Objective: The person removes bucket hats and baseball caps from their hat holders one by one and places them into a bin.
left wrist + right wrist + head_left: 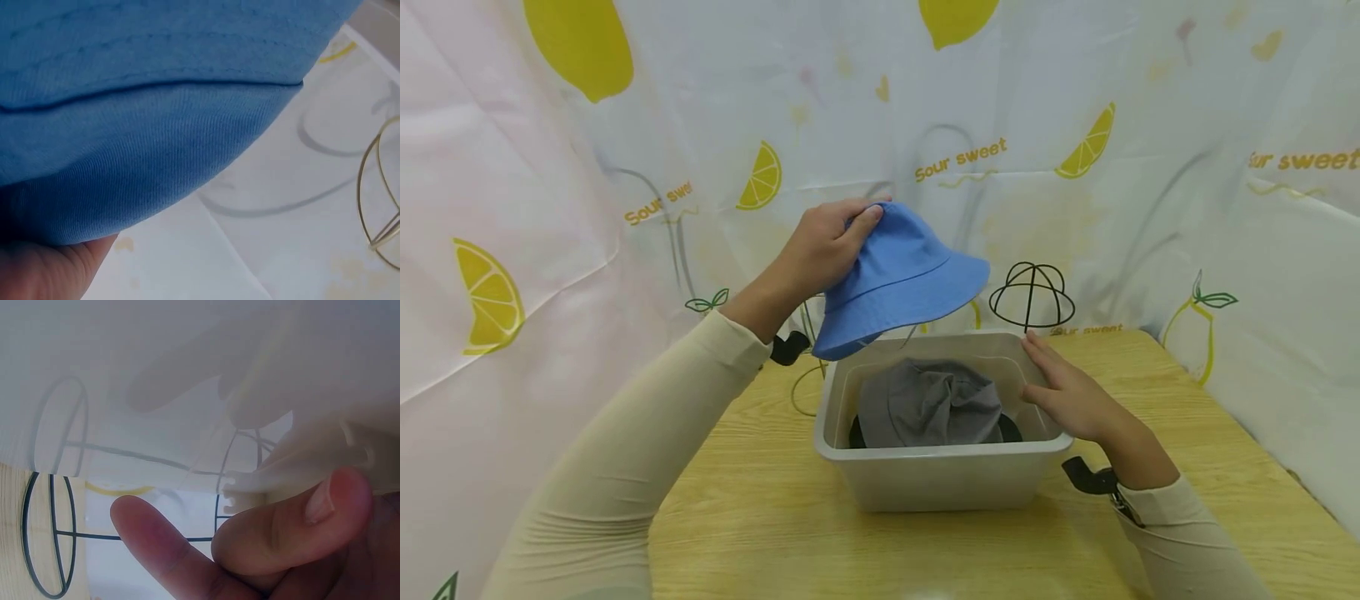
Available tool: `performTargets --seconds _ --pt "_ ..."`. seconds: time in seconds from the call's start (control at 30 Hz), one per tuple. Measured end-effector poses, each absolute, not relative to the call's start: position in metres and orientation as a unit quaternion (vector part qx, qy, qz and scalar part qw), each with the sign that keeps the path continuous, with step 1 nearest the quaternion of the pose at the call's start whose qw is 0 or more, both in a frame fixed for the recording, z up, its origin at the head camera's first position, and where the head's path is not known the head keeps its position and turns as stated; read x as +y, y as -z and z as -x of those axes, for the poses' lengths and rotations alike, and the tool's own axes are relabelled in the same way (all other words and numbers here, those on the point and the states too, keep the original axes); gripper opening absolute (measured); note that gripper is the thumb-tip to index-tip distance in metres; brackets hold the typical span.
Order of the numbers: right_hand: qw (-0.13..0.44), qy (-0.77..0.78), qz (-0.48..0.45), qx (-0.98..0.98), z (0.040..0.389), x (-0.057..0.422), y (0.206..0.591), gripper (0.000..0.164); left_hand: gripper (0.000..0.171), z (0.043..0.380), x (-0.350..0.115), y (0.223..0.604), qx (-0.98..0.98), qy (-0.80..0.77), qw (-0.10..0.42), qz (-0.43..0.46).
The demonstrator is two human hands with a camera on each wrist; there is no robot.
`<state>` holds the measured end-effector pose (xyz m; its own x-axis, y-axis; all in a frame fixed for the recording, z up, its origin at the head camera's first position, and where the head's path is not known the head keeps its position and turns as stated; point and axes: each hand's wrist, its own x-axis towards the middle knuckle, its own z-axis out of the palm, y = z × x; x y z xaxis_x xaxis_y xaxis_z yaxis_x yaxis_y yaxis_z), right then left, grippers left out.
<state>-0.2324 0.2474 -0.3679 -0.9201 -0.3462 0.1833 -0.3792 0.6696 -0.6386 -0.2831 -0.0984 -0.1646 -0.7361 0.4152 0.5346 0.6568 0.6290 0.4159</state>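
My left hand (831,237) pinches the crown of a blue bucket hat (898,275), thumb on the near side, and holds it up over the bin's far left corner, brim down. Cloth of the blue hat (156,137) fills much of the left wrist view. Below it, a grey fabric hat (936,404) lies in a light grey plastic bin (947,475), with black edges of something showing beneath. Along the bin's right rim is my right hand (1078,400), fingers extended and thumb apart. Its thumb (300,525) and forefinger appear close to the glossy bin wall (169,381).
A black wire hat stand (1032,300) rises behind the bin's right corner, its ring base (50,537) on the table. Another, brass-coloured wire stand (378,244) is partly hidden behind the left hand and hat. The wooden table (760,500) meets a lemon-print curtain (850,100).
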Motion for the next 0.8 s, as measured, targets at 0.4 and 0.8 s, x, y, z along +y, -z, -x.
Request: performTargets --seconds 0.4,0.8 --pt "0.018 -0.358 -0.192 -0.914 0.234 0.247 0.368 0.078 0.040 0.270 -0.082 0.183 -0.883 0.305 0.143 0.327" --pt "0.025 -0.363 -0.195 -0.911 0.236 0.249 0.370 0.079 0.040 0.268 -0.070 0.202 -0.884 0.311 0.092 0.338"
